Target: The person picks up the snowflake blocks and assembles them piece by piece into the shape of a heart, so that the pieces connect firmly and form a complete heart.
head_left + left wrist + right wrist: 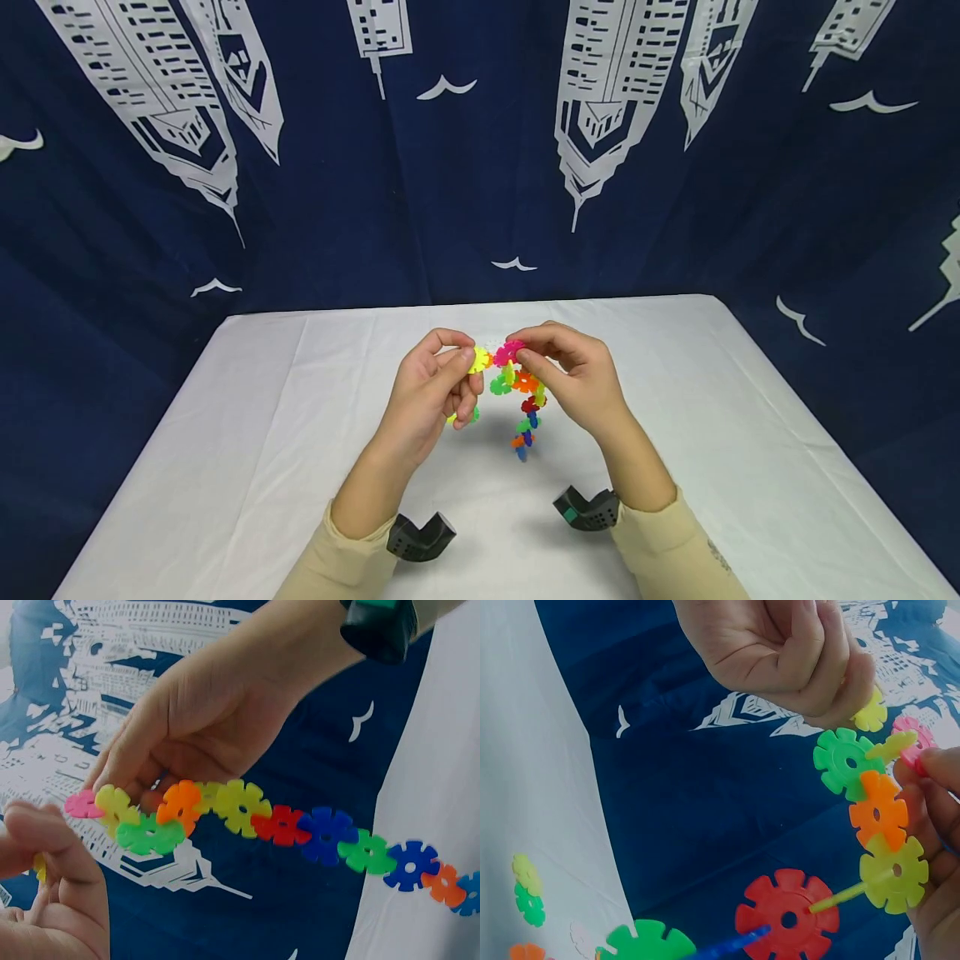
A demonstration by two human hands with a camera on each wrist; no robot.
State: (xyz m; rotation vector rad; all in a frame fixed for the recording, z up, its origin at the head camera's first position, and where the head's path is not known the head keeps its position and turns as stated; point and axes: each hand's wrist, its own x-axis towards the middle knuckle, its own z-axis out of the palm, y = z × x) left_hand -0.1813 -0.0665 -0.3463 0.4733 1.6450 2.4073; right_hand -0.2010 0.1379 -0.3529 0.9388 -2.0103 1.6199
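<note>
My left hand pinches a yellow flower-shaped disc between thumb and fingers. A pink disc is pinched by my right hand, close beside the yellow one. Whether those two discs touch, I cannot tell. From the pink disc hangs a chain of interlocked notched discs: yellow, a green disc, an orange disc, another yellow, a red disc, then blue, green, blue, orange and blue. In the left wrist view the chain runs off the right edge. My fingers hide part of both pinched discs.
Behind my left hand, a yellow and a green disc appear low over the white-covered table. A dark blue curtain with white printed buildings hangs behind it. Black devices are on both wrists.
</note>
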